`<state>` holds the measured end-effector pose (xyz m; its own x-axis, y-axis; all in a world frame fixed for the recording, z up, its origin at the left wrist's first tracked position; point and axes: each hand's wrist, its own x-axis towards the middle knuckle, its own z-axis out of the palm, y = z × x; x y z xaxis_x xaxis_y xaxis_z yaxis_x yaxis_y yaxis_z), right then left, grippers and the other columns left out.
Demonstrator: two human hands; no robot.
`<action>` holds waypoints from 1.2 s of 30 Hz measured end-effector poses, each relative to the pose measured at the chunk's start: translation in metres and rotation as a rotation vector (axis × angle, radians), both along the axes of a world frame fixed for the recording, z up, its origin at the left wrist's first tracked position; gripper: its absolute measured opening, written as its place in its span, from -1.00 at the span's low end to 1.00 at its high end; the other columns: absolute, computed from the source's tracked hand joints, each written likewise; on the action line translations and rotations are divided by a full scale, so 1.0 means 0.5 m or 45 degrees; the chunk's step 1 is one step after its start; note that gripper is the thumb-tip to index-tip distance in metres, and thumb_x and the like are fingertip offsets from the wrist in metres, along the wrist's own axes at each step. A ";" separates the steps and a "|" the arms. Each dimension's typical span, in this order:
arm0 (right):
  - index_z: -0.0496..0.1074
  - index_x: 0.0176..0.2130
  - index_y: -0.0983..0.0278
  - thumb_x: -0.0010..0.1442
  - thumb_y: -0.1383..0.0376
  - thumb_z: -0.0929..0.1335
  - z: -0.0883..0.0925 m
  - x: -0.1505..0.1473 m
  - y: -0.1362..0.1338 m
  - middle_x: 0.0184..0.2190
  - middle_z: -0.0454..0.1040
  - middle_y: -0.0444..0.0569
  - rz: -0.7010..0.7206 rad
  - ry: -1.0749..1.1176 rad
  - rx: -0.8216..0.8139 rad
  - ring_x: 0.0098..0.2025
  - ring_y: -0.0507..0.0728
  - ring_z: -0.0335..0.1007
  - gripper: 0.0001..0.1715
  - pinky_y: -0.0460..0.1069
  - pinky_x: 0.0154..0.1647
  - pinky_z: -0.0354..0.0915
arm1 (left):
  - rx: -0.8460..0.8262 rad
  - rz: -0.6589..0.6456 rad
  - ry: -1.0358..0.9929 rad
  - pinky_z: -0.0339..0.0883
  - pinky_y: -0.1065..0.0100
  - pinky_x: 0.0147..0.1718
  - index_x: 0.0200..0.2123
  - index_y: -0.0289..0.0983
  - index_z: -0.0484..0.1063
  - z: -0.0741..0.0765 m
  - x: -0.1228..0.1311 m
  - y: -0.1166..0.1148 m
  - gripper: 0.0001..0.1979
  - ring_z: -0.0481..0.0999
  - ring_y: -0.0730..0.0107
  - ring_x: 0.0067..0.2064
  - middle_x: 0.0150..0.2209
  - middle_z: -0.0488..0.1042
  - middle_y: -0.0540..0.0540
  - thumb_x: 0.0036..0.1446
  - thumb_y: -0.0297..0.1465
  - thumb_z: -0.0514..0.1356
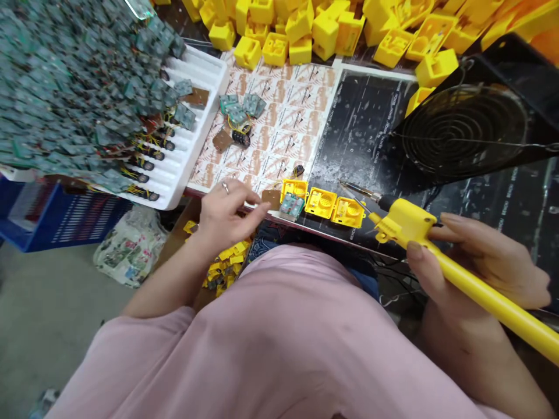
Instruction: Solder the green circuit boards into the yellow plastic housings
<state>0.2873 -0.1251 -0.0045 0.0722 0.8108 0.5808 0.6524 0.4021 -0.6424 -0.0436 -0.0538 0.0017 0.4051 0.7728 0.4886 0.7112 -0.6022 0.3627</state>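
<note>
My right hand [471,256] is closed round a yellow soldering gun [410,218]. Its metal tip and a thin feed tube point left, over the black part of the bench. At the bench's front edge, my left hand [233,212], with a ring on one finger, has thumb and forefinger drawn together at the edge of a small brown board [271,199]. Beside that board lie a green circuit board [292,206] and an open yellow case half [294,188], with a small black round part [298,170] behind. Two more open yellow cases [321,202] continue the row rightward.
A white foam tray [187,145] heaped with wired circuit boards stands at left, above a blue crate [78,215]. Another wired board cluster [238,113] lies on the patterned sheet. Yellow cases [301,29] pile along the back. A black fan [463,128] stands at right.
</note>
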 end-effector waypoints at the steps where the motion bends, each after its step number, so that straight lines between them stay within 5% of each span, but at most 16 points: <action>1: 0.48 0.09 0.05 -0.01 0.31 0.56 0.003 0.001 0.002 -0.27 0.62 -0.10 0.030 -0.029 -0.018 -0.51 0.07 0.48 -0.34 -0.05 -0.64 0.31 | 0.030 0.011 0.051 0.31 0.38 -0.39 -0.46 -0.25 0.40 -0.010 0.002 -0.013 -0.78 0.45 0.44 -0.44 -0.51 0.47 0.03 0.18 -0.31 0.29; 4: 0.48 0.09 0.03 0.02 0.32 0.54 0.011 -0.002 0.012 -0.37 0.59 -0.16 0.096 -0.084 -0.029 -0.55 0.05 0.43 -0.37 -0.06 -0.66 0.26 | 0.133 0.034 0.188 0.32 0.35 -0.37 -0.45 -0.26 0.42 -0.025 0.031 -0.028 -0.76 0.48 0.38 -0.42 -0.50 0.50 0.00 0.19 -0.27 0.30; 8: 0.50 0.08 0.01 0.03 0.34 0.53 0.014 -0.003 0.015 -0.32 0.62 -0.15 0.103 -0.075 0.056 -0.54 0.05 0.44 -0.39 -0.06 -0.67 0.25 | 0.223 0.064 0.294 0.31 0.34 -0.38 -0.43 -0.26 0.47 -0.010 0.066 -0.011 -0.81 0.49 0.34 -0.39 -0.46 0.52 -0.02 0.23 -0.35 0.25; 12: 0.51 0.07 -0.02 0.01 0.35 0.54 0.007 0.008 0.006 -0.34 0.61 -0.17 0.032 -0.075 0.074 -0.53 0.05 0.45 -0.38 -0.06 -0.64 0.30 | 0.127 0.013 0.199 0.36 0.37 -0.34 -0.37 -0.28 0.52 0.001 0.068 -0.010 -0.86 0.52 0.37 -0.34 -0.40 0.55 -0.04 0.24 -0.37 0.25; 18: 0.51 0.06 0.02 0.07 0.34 0.51 0.013 0.002 0.003 -0.33 0.62 -0.14 0.055 -0.086 -0.013 -0.48 0.06 0.50 -0.45 -0.07 -0.54 0.38 | 0.167 -0.042 0.163 0.39 0.32 -0.29 -0.27 -0.26 0.55 -0.022 0.072 -0.026 -0.96 0.47 0.34 -0.32 -0.36 0.57 -0.05 0.19 -0.42 0.30; 21: 0.52 0.03 0.05 0.06 0.35 0.52 0.019 -0.001 0.003 -0.33 0.62 -0.13 0.060 -0.108 -0.030 -0.47 0.06 0.51 -0.48 -0.07 -0.51 0.41 | 0.189 -0.112 0.112 0.39 0.37 -0.26 -0.13 -0.24 0.52 -0.024 0.066 -0.022 -0.86 0.50 0.40 -0.28 -0.30 0.57 -0.04 0.23 -0.50 0.24; 24: 0.55 -0.04 0.07 0.07 0.31 0.52 0.015 0.005 -0.001 -0.33 0.62 -0.12 0.022 -0.059 -0.006 -0.46 0.07 0.52 -0.58 -0.06 -0.53 0.39 | 0.023 -0.052 0.148 0.40 0.36 -0.21 0.04 -0.29 0.43 -0.019 0.048 -0.019 -0.67 0.54 0.34 -0.19 -0.20 0.56 -0.10 0.25 -0.31 0.26; 29: 0.56 -0.08 0.07 0.06 0.27 0.51 -0.001 0.011 -0.006 -0.39 0.60 -0.15 -0.007 -0.028 -0.048 -0.49 0.08 0.52 -0.62 -0.04 -0.56 0.39 | 0.045 0.032 0.164 0.34 0.35 -0.28 -0.32 -0.26 0.50 -0.021 0.042 -0.026 -0.88 0.49 0.36 -0.31 -0.39 0.51 -0.03 0.20 -0.32 0.30; 36: 0.56 -0.05 0.03 0.03 0.29 0.53 0.009 -0.002 -0.003 -0.37 0.62 -0.19 0.006 0.010 -0.038 -0.49 0.08 0.52 -0.55 -0.05 -0.54 0.42 | 0.202 -0.026 0.134 0.30 0.29 -0.28 -0.29 -0.25 0.55 -0.018 0.100 -0.006 -0.94 0.44 0.35 -0.28 -0.31 0.58 -0.05 0.23 -0.42 0.26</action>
<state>0.2861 -0.1265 0.0001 0.0724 0.8283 0.5556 0.6454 0.3858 -0.6592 0.0066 -0.0568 -0.0073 0.4753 0.6804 0.5578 0.7273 -0.6606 0.1861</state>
